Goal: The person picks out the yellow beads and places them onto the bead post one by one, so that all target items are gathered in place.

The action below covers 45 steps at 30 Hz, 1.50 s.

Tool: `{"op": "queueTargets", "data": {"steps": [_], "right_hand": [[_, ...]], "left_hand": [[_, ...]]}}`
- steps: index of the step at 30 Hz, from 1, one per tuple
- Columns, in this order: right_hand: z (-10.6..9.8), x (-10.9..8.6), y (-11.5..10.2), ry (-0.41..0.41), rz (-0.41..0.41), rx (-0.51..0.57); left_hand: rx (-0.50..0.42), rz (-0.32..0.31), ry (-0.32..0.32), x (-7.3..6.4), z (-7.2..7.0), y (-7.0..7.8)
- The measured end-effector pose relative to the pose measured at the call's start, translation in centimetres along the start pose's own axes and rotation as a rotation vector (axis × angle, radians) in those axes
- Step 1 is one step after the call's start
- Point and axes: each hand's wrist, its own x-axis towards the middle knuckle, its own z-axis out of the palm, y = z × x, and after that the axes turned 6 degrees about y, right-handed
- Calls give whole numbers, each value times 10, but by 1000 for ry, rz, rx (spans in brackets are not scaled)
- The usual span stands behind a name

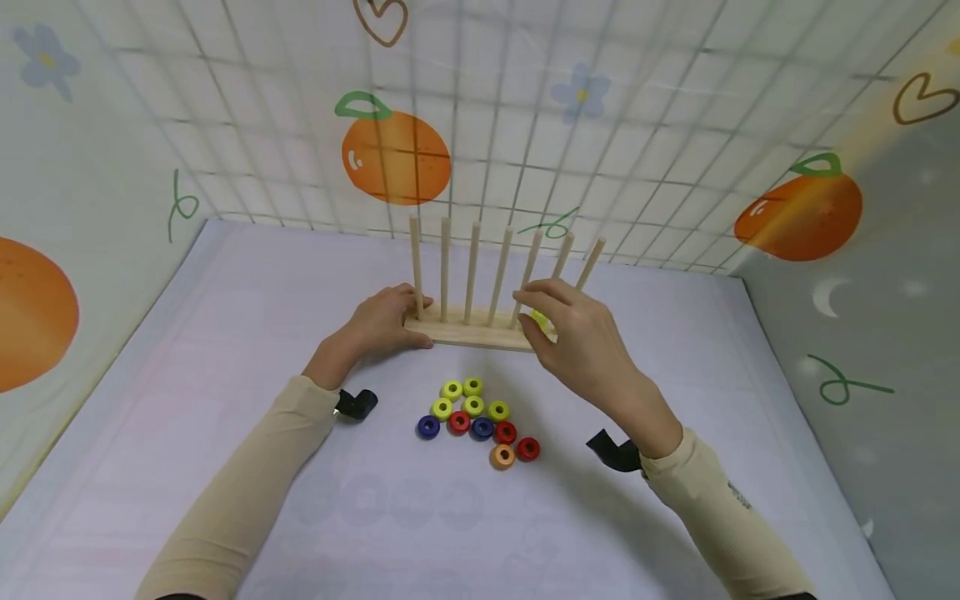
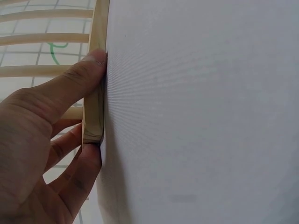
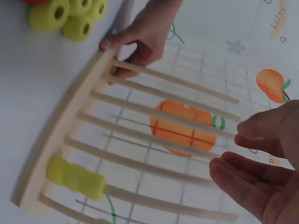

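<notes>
Peg rack (image 1: 476, 333); left hand (image 1: 378, 321) round its end, right hand (image 1: 583, 337) empty, half-spread; "happy" (image 3: 279, 17) on backdrop (image 3: 210, 21)

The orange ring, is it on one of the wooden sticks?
No, the orange ring lies on the table beside a red ring, in front of the wooden rack.

Here's pale, matt bare wood under the left hand (image 1: 378, 321): the smooth-faced rack base (image 1: 480, 335), slim wooden pegs (image 1: 472, 275) alongside. By the right hand (image 1: 581, 333), smooth yellow rings (image 3: 77, 177); between the wrists, glossy loose rings (image 1: 473, 414), plastic or painted wood, can't tell. Beneath both, a matt cloth-like sheet (image 1: 525, 508); behind them, matt fabric sleeves (image 1: 255, 467).
</notes>
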Motion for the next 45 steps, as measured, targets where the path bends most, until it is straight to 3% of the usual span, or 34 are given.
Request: {"op": "queueTargets", "data": {"steps": [5, 12, 15, 30, 45], "right_hand": [[19, -18, -2, -130, 50, 3], [47, -40, 3, -375, 166, 29], [53, -46, 4, -433, 194, 66], [61, -54, 0, -627, 328, 49], [65, -54, -4, -669, 352, 170]], "left_hand": [[4, -1, -3, 0, -2, 3], [4, -9, -9, -1, -3, 5], [1, -11, -11, 0, -2, 5], [-17, 7, 7, 0, 0, 0], [-4, 9, 5, 0, -1, 1]]}}
